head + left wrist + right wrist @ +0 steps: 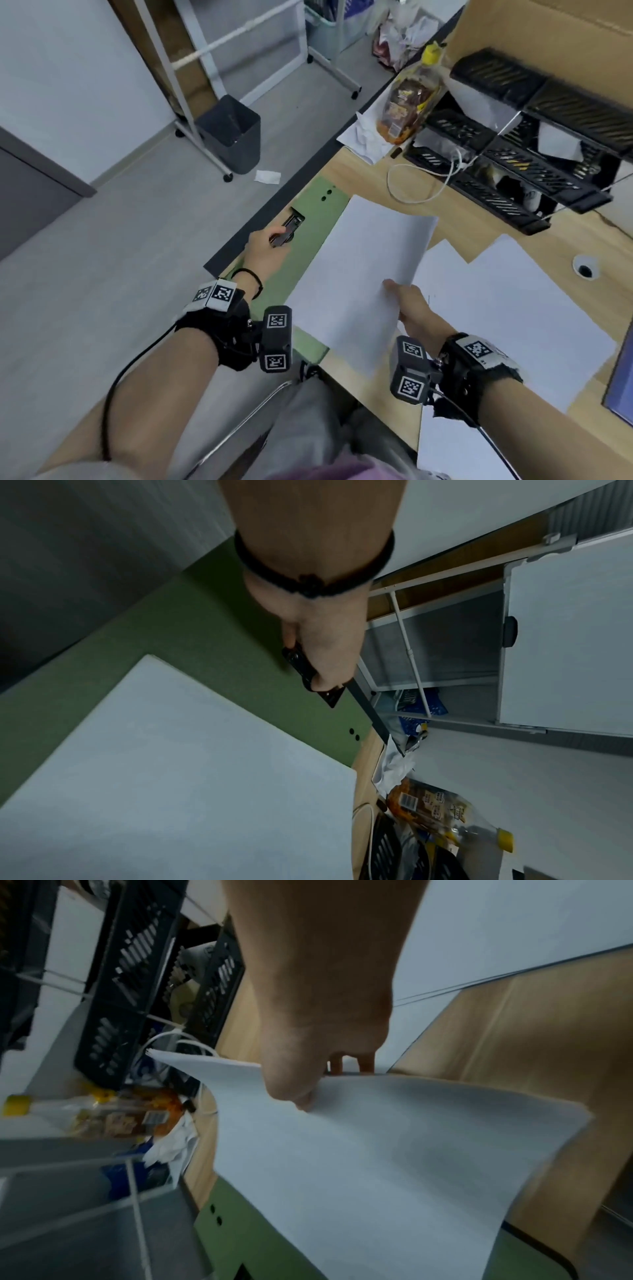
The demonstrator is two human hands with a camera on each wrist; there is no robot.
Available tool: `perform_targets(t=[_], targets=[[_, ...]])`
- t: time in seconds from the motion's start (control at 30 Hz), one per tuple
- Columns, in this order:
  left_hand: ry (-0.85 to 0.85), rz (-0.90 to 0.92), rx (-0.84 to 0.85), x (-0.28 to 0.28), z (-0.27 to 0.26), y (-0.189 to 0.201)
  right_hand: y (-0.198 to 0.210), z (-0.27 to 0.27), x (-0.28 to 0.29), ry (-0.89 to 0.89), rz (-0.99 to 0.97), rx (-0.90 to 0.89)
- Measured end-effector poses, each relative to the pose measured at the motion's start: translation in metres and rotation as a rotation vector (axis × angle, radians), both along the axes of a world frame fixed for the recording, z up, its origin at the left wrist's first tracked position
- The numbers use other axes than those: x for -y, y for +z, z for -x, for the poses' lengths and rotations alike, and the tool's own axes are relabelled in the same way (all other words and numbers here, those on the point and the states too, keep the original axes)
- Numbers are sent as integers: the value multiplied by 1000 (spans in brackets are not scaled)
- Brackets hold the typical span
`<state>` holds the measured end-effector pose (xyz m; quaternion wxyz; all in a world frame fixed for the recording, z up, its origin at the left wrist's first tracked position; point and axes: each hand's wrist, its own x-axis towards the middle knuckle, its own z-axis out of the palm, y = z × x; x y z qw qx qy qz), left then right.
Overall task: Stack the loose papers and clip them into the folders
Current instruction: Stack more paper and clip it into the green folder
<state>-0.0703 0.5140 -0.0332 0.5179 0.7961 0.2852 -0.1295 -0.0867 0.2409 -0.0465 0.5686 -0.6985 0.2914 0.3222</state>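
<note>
A green folder [308, 226] lies open along the desk's left edge, with a black metal clip [286, 230] near its spine. My left hand [265, 248] grips the clip's lever [301, 666], fingers curled round it. My right hand [406, 305] pinches a white paper stack [363, 270] at its near right edge, thumb on top, and holds it tilted above the folder [260, 1242]. The stack [394, 1150] hides most of the green folder [212, 647]. More loose white sheets [507, 308] lie on the desk to the right.
Black mesh trays [520, 150] stand at the back right of the wooden desk [370, 171], with a white cable [411, 185] and a snack bag [407, 109]. A grey bin [229, 133] stands on the floor beyond the desk's left edge. A blue item [620, 387] lies at far right.
</note>
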Motion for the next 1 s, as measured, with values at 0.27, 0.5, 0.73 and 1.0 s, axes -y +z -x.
perform_targets(t=[0.27, 0.5, 0.73, 1.0], targets=[[-180, -310, -144, 9, -10, -10, -3, -12, 2, -80, -210, -33], [-108, -229, -169, 7, -7, -14, -5, -16, 8, -141, -214, -85], [44, 13, -88, 4, 8, -12, 9, -8, 21, -215, -307, -78], [16, 50, -12, 94, -6, -9, 37, 6, 107, -334, -369, -7]])
